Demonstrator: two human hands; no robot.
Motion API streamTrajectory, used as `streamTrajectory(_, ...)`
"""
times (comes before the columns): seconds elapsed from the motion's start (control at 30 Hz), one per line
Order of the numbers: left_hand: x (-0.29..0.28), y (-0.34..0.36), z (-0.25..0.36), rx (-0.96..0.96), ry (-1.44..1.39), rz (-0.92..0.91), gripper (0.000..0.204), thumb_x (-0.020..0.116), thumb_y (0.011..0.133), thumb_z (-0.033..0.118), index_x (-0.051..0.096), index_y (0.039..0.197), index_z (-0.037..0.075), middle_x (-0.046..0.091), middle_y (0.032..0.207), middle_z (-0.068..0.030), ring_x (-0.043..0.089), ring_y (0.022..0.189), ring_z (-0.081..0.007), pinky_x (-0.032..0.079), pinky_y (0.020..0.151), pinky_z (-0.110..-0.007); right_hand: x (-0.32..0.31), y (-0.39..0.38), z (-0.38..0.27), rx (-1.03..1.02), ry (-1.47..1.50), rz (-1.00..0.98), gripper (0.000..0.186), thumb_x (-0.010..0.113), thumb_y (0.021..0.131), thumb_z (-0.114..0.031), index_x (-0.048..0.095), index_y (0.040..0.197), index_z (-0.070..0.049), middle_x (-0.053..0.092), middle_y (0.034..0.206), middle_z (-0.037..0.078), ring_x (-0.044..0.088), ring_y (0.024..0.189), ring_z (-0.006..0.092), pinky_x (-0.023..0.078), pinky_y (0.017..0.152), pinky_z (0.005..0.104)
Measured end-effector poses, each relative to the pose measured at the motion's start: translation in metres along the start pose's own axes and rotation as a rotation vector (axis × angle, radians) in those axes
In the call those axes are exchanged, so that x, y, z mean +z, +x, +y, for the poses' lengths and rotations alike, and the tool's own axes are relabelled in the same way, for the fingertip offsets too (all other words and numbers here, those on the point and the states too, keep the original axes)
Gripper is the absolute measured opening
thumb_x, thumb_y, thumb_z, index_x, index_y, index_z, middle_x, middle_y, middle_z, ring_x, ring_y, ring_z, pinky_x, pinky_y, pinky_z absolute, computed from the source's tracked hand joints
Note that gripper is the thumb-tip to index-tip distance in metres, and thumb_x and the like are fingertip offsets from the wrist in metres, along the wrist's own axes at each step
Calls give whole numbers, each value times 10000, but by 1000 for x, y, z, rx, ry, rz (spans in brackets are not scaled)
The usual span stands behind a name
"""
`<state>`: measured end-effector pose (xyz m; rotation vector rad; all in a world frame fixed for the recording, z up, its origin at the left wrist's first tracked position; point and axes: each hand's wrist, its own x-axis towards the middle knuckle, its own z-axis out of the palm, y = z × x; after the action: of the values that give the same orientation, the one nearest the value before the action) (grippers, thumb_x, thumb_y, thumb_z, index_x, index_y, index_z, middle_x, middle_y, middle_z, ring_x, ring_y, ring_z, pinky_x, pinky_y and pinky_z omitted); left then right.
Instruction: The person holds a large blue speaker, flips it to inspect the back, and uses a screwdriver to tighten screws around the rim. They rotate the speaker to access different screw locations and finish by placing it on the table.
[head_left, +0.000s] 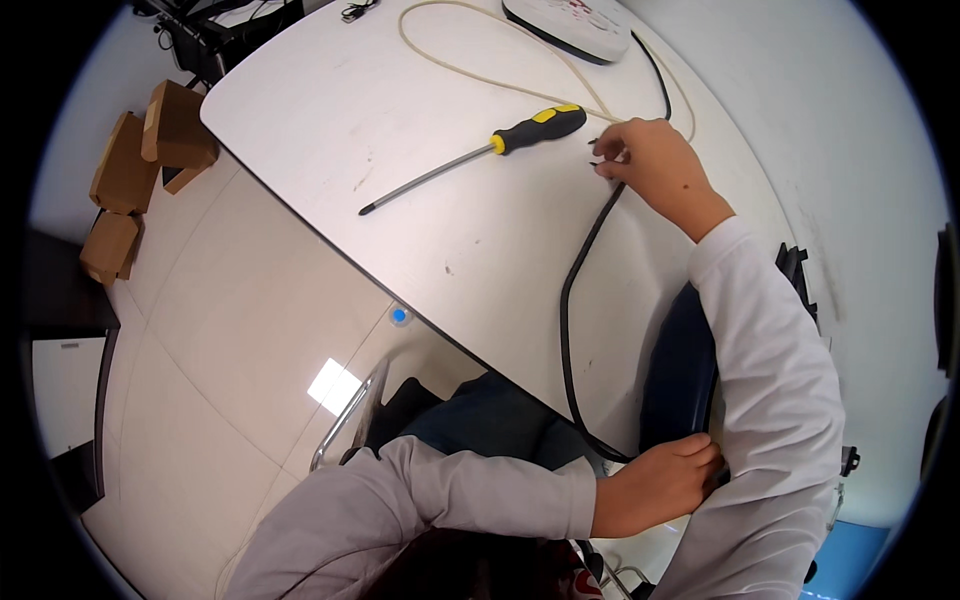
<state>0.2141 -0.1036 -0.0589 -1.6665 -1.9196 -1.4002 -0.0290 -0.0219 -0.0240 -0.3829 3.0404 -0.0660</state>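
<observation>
Head view: black cable (pixel 565 310), slender, bowed in long curve.

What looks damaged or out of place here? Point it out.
Small dark marks mar the white tabletop near the black-and-yellow screwdriver, standing out against its pale surface; whether stains or chips, I can't tell. Nothing looks spilled.

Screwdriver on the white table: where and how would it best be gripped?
The screwdriver is probably best taken by its thick handle, from above and the right: that end lies toward the right hand, while the thin metal shaft points away to the left.
</observation>
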Motion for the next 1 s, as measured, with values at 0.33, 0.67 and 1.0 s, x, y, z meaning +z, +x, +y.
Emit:
streamTrajectory(0.33,-7,11,-12,-40,-85,-58,169,568,665,170,606,804,83,520,848,-26,517,839,-167,394,779,-281,-87,-55,-1,-45,116,-95,170,723,808,-105,648,917,2,638,897,97,637,807,167,524,749,289)
streamTrajectory(0.67,-25,30,-33,-46,18,-177,225,638,687,148,698,899,106,612,891,-7,584,822,-157,386,779,-289,-108,-296,22,484,675,-17,132,734,702,16,677,805,-44,663,740,92,659,706,220,520,612,287)
streamTrajectory(1.0,-8,20,-8,-73,77,-188,251,730,601,150,715,851,144,644,856,26,592,820,-136,362,768,-295,-40,-361,14,316,603,92,126,767,692,-69,707,803,-63,670,786,51,632,706,184,479,576,280)
